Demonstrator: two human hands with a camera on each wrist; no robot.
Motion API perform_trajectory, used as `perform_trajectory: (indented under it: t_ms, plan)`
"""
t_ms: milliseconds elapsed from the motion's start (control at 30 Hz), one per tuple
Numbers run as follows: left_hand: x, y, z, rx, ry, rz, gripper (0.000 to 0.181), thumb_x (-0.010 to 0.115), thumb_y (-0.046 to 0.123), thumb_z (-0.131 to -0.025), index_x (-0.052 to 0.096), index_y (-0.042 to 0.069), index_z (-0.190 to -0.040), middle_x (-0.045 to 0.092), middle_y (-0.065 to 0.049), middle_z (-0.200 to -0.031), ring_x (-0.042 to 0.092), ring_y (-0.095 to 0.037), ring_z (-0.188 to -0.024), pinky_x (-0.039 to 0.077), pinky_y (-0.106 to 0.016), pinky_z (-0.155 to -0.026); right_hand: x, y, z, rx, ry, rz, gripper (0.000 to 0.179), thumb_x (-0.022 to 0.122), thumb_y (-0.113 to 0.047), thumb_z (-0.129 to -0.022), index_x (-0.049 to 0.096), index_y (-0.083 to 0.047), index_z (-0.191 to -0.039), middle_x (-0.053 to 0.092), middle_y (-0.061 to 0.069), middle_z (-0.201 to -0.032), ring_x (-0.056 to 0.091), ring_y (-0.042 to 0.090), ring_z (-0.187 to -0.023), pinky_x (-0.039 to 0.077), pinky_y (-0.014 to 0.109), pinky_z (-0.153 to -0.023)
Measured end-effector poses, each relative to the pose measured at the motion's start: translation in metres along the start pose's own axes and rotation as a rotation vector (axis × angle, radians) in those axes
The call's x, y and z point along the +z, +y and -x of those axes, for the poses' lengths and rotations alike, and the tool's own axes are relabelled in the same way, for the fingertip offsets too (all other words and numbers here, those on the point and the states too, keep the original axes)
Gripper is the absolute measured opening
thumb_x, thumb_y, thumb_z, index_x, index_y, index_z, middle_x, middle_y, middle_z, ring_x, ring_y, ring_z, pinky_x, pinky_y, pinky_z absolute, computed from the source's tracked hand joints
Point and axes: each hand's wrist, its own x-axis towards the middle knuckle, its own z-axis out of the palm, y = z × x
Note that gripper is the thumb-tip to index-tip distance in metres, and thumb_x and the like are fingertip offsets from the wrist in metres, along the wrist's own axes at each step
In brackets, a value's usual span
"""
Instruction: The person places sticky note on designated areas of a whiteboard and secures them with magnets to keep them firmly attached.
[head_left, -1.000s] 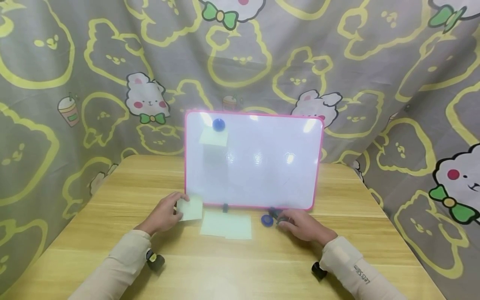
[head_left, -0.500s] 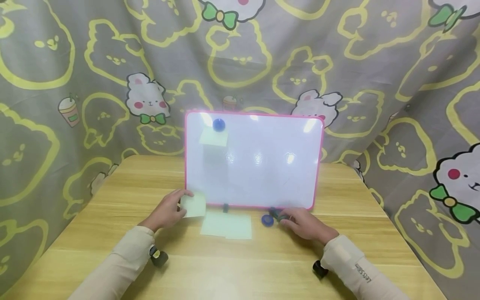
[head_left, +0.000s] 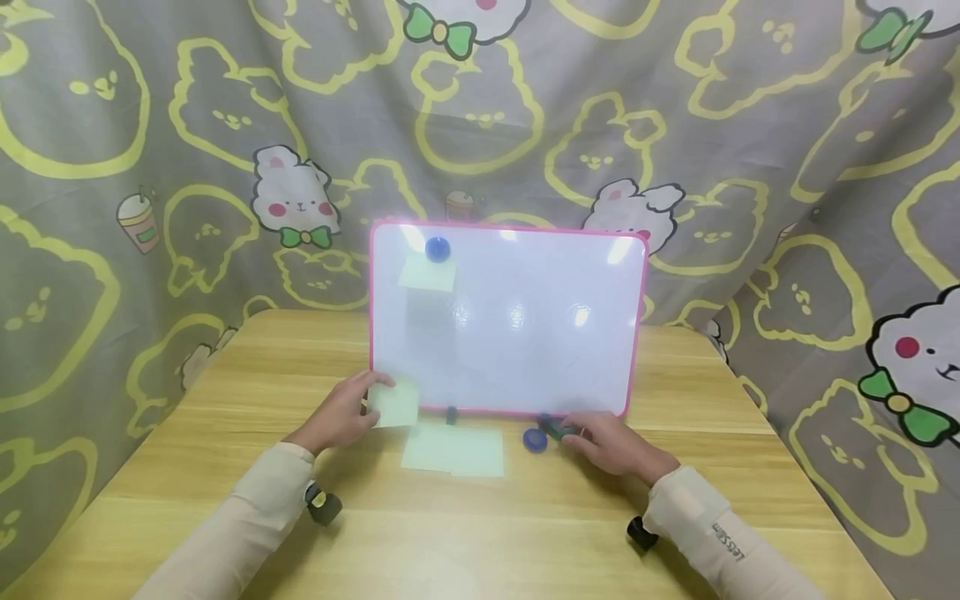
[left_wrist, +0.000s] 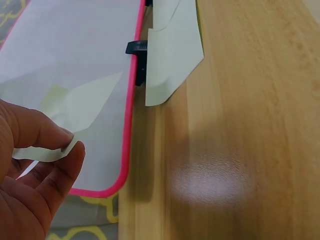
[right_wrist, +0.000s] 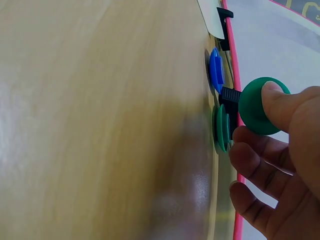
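Note:
My left hand (head_left: 341, 414) pinches a pale yellow-green sticky note (head_left: 397, 404) between thumb and fingers, in front of the whiteboard's lower left corner. The pink-framed whiteboard (head_left: 525, 358) stands upright on the table. A round green magnet (right_wrist: 251, 107) is gripped by my right hand (head_left: 611, 443) at the board's bottom edge, thumb on its face. Just beside it, a second green magnet (right_wrist: 221, 128) and a blue magnet (right_wrist: 216, 71) lie on the table. Higher on the board, another blue magnet (head_left: 437, 249) pins a sticky note (head_left: 426, 277) at upper left.
More sticky notes (head_left: 453, 452) lie on the wooden table (head_left: 450, 542) before the board. Black feet (head_left: 451, 415) hold up its lower edge. A grey patterned curtain (head_left: 480, 108) hangs behind.
My left hand has carried its sticky note up and to the right, over the board's lower left corner. The right hand has risen slightly with the green magnet.

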Motion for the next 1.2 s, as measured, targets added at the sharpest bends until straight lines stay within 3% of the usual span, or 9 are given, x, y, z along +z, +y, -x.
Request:
perform_trajectory:
  t_ms: [233,633,900,1200]
  plan:
    - [-0.001,0.003,-0.005,0.009,-0.012,0.005,0.049,0.060,-0.012,-0.075,0.056,0.005,-0.122,0.056,-0.012,-0.121,0.052,-0.020,-0.082,0.052,-0.028,-0.065,-0.002,0.001,-0.001,0.009,-0.001,0.014,0.013,0.062,-0.015,-0.094,0.070,-0.009,-0.103,0.065,-0.006,-0.094,0.057,0.008,-0.079,0.051,0.030,-0.071]
    - [-0.002,0.009,-0.013,0.030,-0.017,-0.009,0.052,0.057,-0.011,-0.073,0.055,0.003,-0.122,0.056,-0.010,-0.114,0.046,-0.012,-0.062,0.046,-0.029,-0.059,-0.005,0.000,-0.005,0.046,-0.036,0.014,0.014,0.061,-0.016,-0.095,0.069,-0.009,-0.105,0.064,-0.008,-0.093,0.057,0.007,-0.079,0.051,0.029,-0.071]
    - [-0.002,0.012,-0.018,0.043,-0.010,-0.014,0.049,0.058,-0.011,-0.073,0.056,0.002,-0.121,0.057,-0.014,-0.120,0.050,-0.018,-0.076,0.049,-0.030,-0.065,-0.006,-0.001,-0.007,0.043,-0.035,0.010,0.008,0.062,-0.015,-0.095,0.067,-0.012,-0.099,0.061,-0.009,-0.086,0.055,0.007,-0.075,0.049,0.027,-0.066]
    - [-0.001,0.016,-0.022,0.075,-0.011,-0.015,0.049,0.058,-0.012,-0.073,0.056,0.000,-0.121,0.057,-0.015,-0.121,0.050,-0.015,-0.072,0.050,-0.028,-0.063,-0.007,-0.002,-0.009,0.051,-0.030,-0.006,0.010,0.062,-0.013,-0.094,0.068,-0.011,-0.102,0.062,-0.009,-0.088,0.055,0.007,-0.075,0.050,0.026,-0.065]
